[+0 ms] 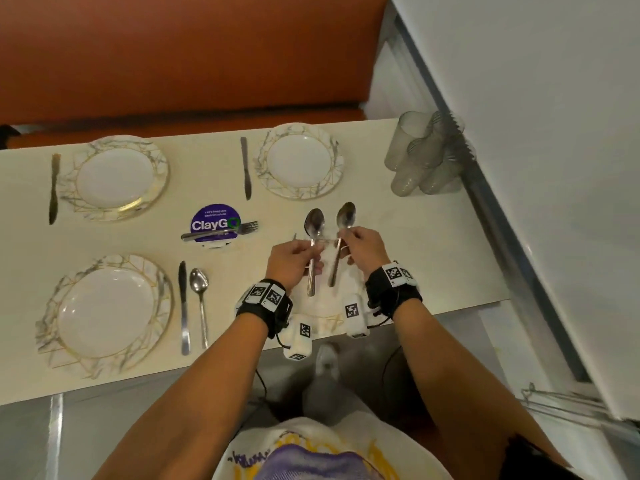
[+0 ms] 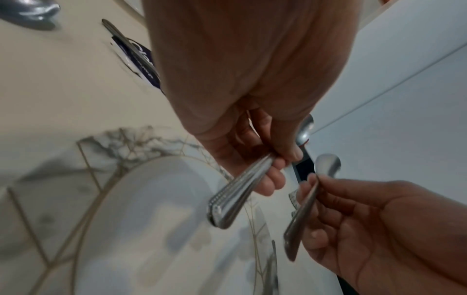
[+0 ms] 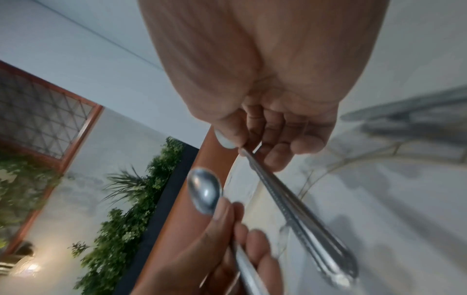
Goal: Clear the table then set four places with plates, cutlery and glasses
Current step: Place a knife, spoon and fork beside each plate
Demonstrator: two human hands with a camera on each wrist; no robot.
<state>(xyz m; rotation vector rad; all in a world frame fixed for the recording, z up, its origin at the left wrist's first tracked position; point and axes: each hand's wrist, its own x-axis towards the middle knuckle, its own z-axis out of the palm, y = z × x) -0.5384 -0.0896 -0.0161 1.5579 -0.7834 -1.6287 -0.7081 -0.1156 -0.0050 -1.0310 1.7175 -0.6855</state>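
The left hand pinches one spoon in its fingers; the right hand pinches another spoon. Both hover above a marbled plate on the counter.

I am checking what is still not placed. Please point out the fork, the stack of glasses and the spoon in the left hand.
fork [image 1: 221,231]: head view, middle of its handle, over the purple sticker.
stack of glasses [image 1: 424,157]: head view, side of a middle glass.
spoon in the left hand [image 1: 314,222]: head view, its bowl.
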